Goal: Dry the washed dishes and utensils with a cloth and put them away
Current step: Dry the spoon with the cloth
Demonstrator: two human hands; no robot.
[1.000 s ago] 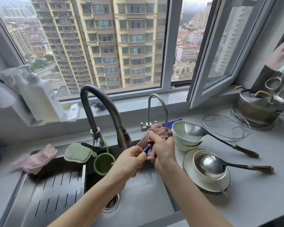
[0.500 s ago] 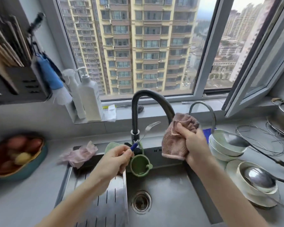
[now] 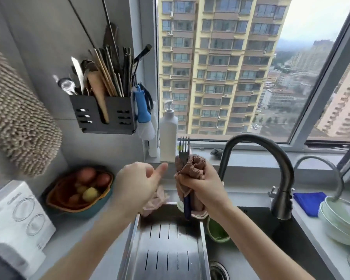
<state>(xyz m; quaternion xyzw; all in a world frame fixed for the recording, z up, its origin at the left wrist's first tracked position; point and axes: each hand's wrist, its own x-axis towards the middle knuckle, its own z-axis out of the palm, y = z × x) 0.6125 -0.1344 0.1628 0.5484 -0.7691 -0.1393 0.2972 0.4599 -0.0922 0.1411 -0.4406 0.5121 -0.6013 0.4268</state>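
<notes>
Above the sink (image 3: pixel 303 239), your right hand (image 3: pixel 203 185) has its fingers (image 3: pixel 192 183) clamped around a bunched pink cloth (image 3: pixel 189 166), and inside that cloth stands a fork (image 3: pixel 183 147), upright, tines up and clear of the fabric, its dark blue handle poking out below your fist. Your left hand (image 3: pixel 136 183) sits just beside it, to the left, not touching fork or cloth; its fingers are loosely curled, thumb pointing toward the cloth, holding nothing.

Under both hands lies a slotted steel drain tray (image 3: pixel 166 249) over the left part of the sink, with a green cup (image 3: pixel 217 232) at its right edge and a pale pink rag (image 3: pixel 156 201) at its far-left corner. A dark curved faucet (image 3: pixel 271 168) rises to the right of your right hand.

Farther right on the tabletop (image 3: pixel 321 245), stacked pale green bowls (image 3: pixel 339 221) sit near a blue cloth (image 3: pixel 309 202). Far left, on the wall, a black utensil holder (image 3: pixel 102 115) is full of chopsticks and tools, with a blue-handled brush (image 3: pixel 142 110) hanging on its right side and a white pump bottle (image 3: pixel 168 130) on the sill beside it. A bowl of produce (image 3: pixel 79 188) rests on the tabletop to the left.
</notes>
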